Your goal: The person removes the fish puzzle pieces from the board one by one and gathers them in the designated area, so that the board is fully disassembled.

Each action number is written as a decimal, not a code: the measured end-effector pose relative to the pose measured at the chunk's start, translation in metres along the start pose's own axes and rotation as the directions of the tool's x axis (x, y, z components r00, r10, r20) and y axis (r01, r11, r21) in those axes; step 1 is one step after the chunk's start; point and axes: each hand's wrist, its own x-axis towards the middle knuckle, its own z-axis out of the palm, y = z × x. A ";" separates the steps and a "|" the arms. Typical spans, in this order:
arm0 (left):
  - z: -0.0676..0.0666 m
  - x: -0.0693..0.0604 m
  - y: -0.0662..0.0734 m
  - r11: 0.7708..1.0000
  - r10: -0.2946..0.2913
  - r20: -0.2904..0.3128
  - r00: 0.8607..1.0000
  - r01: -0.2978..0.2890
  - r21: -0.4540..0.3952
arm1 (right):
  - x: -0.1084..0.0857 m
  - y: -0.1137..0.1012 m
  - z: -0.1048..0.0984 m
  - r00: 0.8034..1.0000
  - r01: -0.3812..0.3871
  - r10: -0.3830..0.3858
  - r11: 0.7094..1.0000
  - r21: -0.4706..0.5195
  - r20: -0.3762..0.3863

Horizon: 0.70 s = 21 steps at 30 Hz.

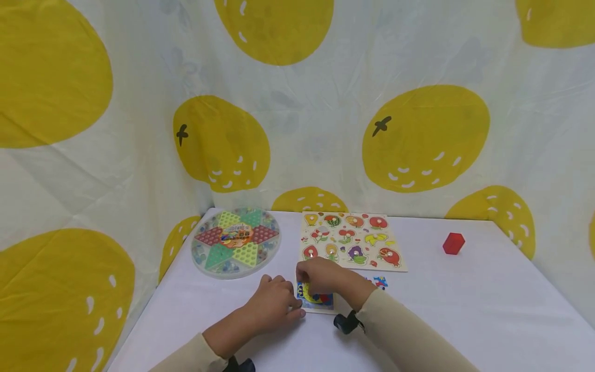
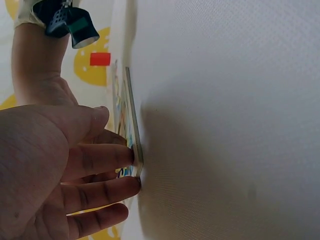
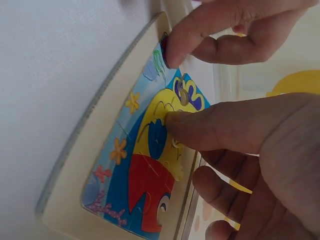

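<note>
A small framed jigsaw board [image 3: 70, 150] with a yellow and red fish picture [image 3: 150, 170] lies on the table; in the head view its picture [image 1: 321, 305] is partly under the right hand. The right hand [image 1: 321, 276] is over the picture, its thumb [image 3: 200, 127] touching the yellow part; whether it pinches a piece cannot be told. The left hand [image 1: 274, 305] is at the board's left edge, fingers extended, with fingertips [image 2: 131, 186] touching that edge.
Loose puzzle pieces [image 1: 380, 282] lie right of the board, partly behind the right forearm. A fruit peg board [image 1: 353, 267] stands behind, a round star-patterned game board [image 1: 236, 243] at back left, a red block [image 1: 453, 243] at right. A fruit-print curtain [image 1: 316, 103] hangs behind.
</note>
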 end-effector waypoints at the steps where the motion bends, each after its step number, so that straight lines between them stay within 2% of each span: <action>1: 0.000 0.000 0.000 1.000 0.000 0.000 1.000 0.000 -0.004 | -0.001 -0.001 0.000 1.000 -0.001 0.001 1.000 -0.004 -0.003; 6: -0.002 0.000 0.001 1.000 0.002 -0.004 1.000 -0.002 -0.013 | -0.004 -0.003 0.000 1.000 0.012 -0.012 1.000 -0.009 -0.024; 10: -0.003 0.000 0.002 1.000 0.006 -0.007 1.000 -0.006 -0.004 | -0.005 0.001 0.000 0.997 0.073 -0.072 0.997 0.011 -0.040; 15: -0.003 0.000 0.002 1.000 0.008 0.000 1.000 -0.008 0.001 | -0.007 0.011 -0.002 0.989 0.145 -0.142 0.985 0.094 -0.046; 21: -0.005 0.000 0.001 1.000 -0.005 -0.002 1.000 0.005 -0.013 | -0.013 0.022 -0.012 0.992 0.126 -0.121 0.972 0.197 -0.039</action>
